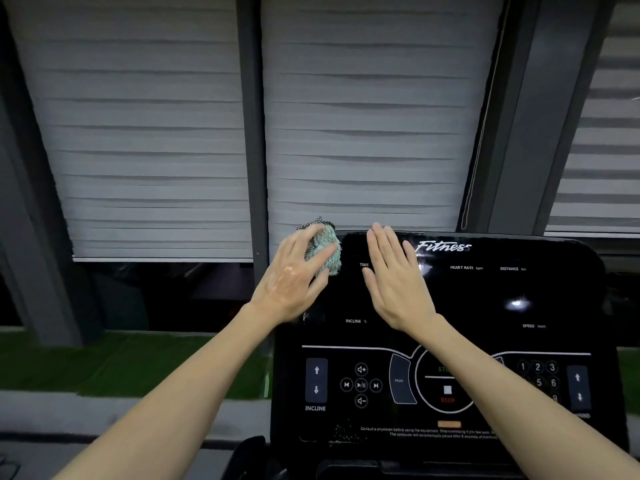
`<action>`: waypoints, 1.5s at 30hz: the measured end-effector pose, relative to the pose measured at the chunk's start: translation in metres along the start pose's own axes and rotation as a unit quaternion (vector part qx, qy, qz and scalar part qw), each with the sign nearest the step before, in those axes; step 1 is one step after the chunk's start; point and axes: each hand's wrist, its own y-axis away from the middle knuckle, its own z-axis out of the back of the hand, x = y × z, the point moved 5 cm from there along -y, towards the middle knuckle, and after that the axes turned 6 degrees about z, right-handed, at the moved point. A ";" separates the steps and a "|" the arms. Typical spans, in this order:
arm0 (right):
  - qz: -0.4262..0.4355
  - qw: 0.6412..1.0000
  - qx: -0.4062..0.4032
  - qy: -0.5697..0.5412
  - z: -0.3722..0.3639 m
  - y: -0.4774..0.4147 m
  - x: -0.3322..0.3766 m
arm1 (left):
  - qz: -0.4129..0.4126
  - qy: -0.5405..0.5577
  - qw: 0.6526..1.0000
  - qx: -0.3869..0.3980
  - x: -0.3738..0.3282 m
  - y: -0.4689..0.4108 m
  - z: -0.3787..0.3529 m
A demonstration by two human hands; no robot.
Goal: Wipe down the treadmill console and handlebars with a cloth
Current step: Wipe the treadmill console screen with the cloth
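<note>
The left hand [294,275] grips a bunched, pale-green fuzzy cloth [325,251] against the upper-left corner of the glossy black treadmill console [485,306]; the right hand [394,275] lies flat, fingers straight, just beside it. Better, I think, to keep the right hand off the buttons and sweep rightward, where open panel remains; the left edge is close

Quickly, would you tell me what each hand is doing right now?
Left hand: grips the bunched cloth at the console corner.
Right hand: open, flat on the console.
</note>
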 end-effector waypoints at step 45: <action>-0.036 0.999 -0.019 0.018 -0.013 0.029 0.014 | -0.065 0.079 0.985 0.136 -0.042 0.190 -0.040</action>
